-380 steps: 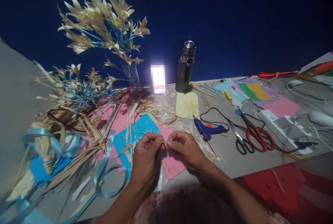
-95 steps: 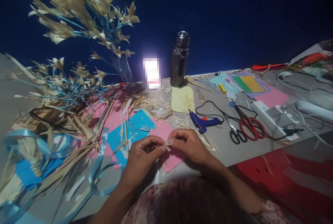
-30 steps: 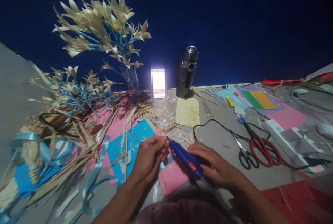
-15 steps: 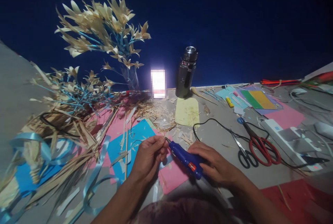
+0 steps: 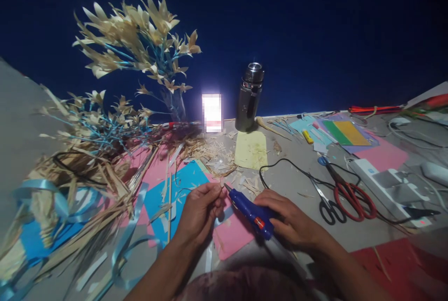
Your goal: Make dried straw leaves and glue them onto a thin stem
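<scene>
My right hand [image 5: 285, 217] is wrapped round a blue glue gun [image 5: 249, 212] with a red label, its metal nozzle pointing up and left. Close to the nozzle tip, my left hand [image 5: 205, 207] is closed in a pinch. Whatever sits between its thumb and forefinger is too small to make out. Beneath both hands lie a pink sheet [image 5: 231, 240] and a bright blue sheet [image 5: 187, 184]. A black cord [image 5: 290, 162] runs on the table beyond the right hand.
Two pairs of scissors, red-handled [image 5: 355, 202] and black-handled [image 5: 332, 212], lie right beside a white power strip [image 5: 373, 184]. A dark flask [image 5: 249, 100] stands behind a yellow cloth-like piece [image 5: 251, 149]. Dried-husk flowers [image 5: 140, 44], light-blue ribbon [image 5: 121, 259] and husk strips fill the left.
The glue gun's nozzle has shifted very slightly right, away from the left fingertips. Both hands otherwise keep nearly the same pose.
</scene>
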Demonstrator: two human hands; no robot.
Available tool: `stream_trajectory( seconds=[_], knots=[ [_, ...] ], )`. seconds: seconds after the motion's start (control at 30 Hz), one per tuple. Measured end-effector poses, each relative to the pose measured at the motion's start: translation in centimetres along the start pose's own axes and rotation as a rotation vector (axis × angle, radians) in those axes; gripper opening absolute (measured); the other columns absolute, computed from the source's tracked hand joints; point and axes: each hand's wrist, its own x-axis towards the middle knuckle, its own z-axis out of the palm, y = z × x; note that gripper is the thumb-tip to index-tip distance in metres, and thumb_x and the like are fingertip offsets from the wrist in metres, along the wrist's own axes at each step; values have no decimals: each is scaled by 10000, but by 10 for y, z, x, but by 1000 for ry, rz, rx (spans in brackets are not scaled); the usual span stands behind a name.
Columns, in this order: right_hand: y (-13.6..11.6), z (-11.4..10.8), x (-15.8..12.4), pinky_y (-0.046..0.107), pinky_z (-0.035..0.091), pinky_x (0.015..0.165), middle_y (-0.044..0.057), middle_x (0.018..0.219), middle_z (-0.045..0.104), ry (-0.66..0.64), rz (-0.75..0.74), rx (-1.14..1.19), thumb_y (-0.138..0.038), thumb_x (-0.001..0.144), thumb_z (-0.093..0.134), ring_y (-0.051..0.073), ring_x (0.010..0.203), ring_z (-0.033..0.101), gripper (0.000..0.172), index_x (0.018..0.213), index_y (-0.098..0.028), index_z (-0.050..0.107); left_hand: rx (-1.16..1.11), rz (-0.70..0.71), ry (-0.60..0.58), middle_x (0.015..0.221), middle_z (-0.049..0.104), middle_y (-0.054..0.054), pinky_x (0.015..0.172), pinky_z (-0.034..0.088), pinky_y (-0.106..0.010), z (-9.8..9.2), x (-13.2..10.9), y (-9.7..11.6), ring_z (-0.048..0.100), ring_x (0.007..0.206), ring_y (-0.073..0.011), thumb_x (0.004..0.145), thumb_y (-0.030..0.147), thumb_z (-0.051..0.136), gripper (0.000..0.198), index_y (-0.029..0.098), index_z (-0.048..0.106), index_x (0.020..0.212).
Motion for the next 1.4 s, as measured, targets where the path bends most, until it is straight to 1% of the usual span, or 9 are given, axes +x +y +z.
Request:
stream_trajectory(
  seconds=[0.37,0.67,0.73,0.8,0.87,0.93,1.0,1.1,1.4],
  knots=[
    [1,-9,-5,414,491,927,141,1152,650,-5,51,-70,-414,1041,447,259,1065,597,353,1261,-180,593,-39,10,38,591,595,7,431,364,-153,-3,0,0,470,496,-58,598,263,925,295,114,683,676],
    [36,-31,-36,513,485,936,157,1188,645,47,321,-642,-188,922,588,312,1066,564,388,1308,-173,619,-121,-87,-64,596,589,7,423,326,-145,0,-8,4,445,477,-44,627,230,921,282,120,664,663],
    [34,-29,-36,539,464,976,165,1283,607,61,330,-680,-134,866,599,330,1141,538,472,1336,-179,606,-110,-96,-63,586,593,9,427,340,-145,1,-11,3,448,468,-42,617,244,931,285,123,679,673],
    [23,-21,-28,568,431,1013,162,1342,588,159,310,-672,-118,847,602,345,1202,514,481,1320,-202,626,-91,-96,-62,571,594,12,427,351,-147,4,-13,2,454,461,-45,598,261,942,293,128,694,682],
    [4,-7,-13,551,438,999,154,1247,649,356,288,-552,-150,889,597,328,1149,554,320,1187,-211,696,-60,-90,-47,566,610,9,424,365,-153,9,-16,-1,467,457,-53,570,278,954,308,138,708,691],
    [-15,8,6,430,510,882,108,1038,710,480,308,-227,-225,916,615,259,975,630,156,1022,-207,729,-26,-66,-27,554,625,6,426,391,-165,14,-18,-3,479,447,-62,530,285,967,326,143,723,694],
    [-30,21,25,324,522,715,72,938,725,441,385,150,-310,917,630,201,813,648,166,974,-195,736,4,-39,-20,534,630,6,430,414,-179,19,-20,-4,488,437,-70,503,285,972,332,144,738,690],
    [-38,33,42,281,488,651,43,825,709,463,400,449,-399,874,686,166,727,619,230,900,-175,726,42,-18,-22,503,618,9,436,429,-189,21,-23,-5,494,432,-77,504,267,962,300,138,748,671],
    [-36,35,50,263,400,598,-8,677,619,436,443,535,-410,836,721,129,613,521,253,773,-170,675,158,43,-15,547,651,-2,481,452,-203,7,-22,-13,540,480,-94,592,251,916,208,147,767,695]
  ],
)
